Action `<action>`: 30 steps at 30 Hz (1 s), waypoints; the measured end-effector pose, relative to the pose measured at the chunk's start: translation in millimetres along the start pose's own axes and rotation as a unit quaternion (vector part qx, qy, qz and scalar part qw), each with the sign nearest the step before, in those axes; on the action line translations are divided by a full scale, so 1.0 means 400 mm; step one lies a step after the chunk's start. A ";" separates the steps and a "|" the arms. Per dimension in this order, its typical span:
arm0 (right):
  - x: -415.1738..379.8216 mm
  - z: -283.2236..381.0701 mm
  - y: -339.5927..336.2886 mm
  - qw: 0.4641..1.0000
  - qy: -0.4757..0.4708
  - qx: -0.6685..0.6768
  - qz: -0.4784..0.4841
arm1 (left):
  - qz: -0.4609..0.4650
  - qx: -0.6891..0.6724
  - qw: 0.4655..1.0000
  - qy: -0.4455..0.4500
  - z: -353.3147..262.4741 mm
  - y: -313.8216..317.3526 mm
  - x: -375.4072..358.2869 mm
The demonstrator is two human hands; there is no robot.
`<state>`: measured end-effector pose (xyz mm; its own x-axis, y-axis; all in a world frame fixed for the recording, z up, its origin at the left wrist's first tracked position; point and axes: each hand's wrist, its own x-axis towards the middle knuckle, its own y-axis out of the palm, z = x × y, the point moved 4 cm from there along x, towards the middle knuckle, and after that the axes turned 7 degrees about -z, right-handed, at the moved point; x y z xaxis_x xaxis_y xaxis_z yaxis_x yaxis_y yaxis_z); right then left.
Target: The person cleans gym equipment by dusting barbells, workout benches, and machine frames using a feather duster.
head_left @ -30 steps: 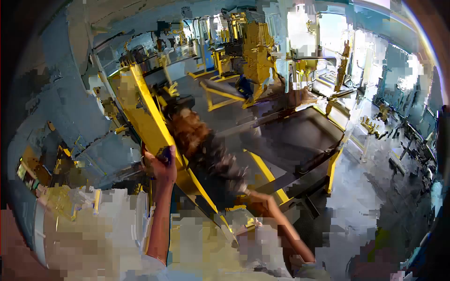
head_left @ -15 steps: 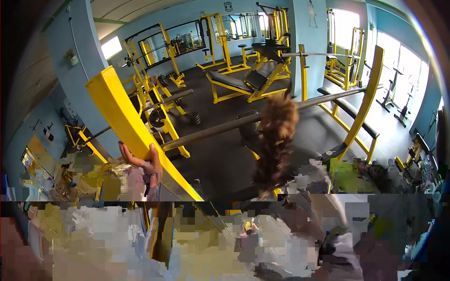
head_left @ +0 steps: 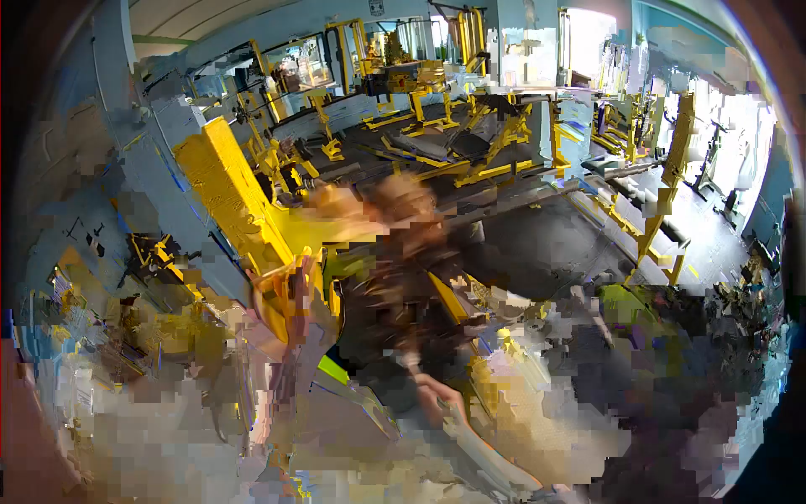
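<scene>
Duster (head_left: 411, 214) right of the near upright (head_left: 225, 181), exercise machines (head_left: 432, 113) behind both

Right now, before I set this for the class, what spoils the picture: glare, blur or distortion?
Head view: brown duster smeared, probably by motion; head view: windows at right glaring white; head view: blocky patches across the lower part, muddying the left hand by the yellow post; head view: dark, curved edges, suggesting a wide lens.

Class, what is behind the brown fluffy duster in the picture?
Right of the duster, dark floor and part of a bar show beyond. Whatever is directly behind is covered; blur hides finer detail.
</scene>
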<state>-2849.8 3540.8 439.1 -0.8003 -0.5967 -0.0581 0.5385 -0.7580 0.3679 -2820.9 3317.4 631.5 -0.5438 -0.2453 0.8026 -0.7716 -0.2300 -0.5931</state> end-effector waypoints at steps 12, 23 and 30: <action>0.069 0.131 -0.228 0.885 -0.219 -0.304 -0.276 | 0.096 -0.008 0.994 0.047 -0.056 0.157 0.164; 0.231 0.287 -0.548 0.819 -0.221 -0.296 -0.439 | 0.198 -0.064 0.973 0.101 -0.300 0.338 0.296; 0.332 0.374 -0.788 0.847 -0.206 -0.303 -0.385 | 0.227 -0.042 0.965 0.123 -0.565 0.499 0.393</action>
<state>-3165.2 3740.1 454.1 -0.9329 0.1842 0.3094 -0.2483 -0.9513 -0.1825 -3134.8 3445.7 653.7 -0.8862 -0.0688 0.4581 -0.4535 -0.0728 -0.8883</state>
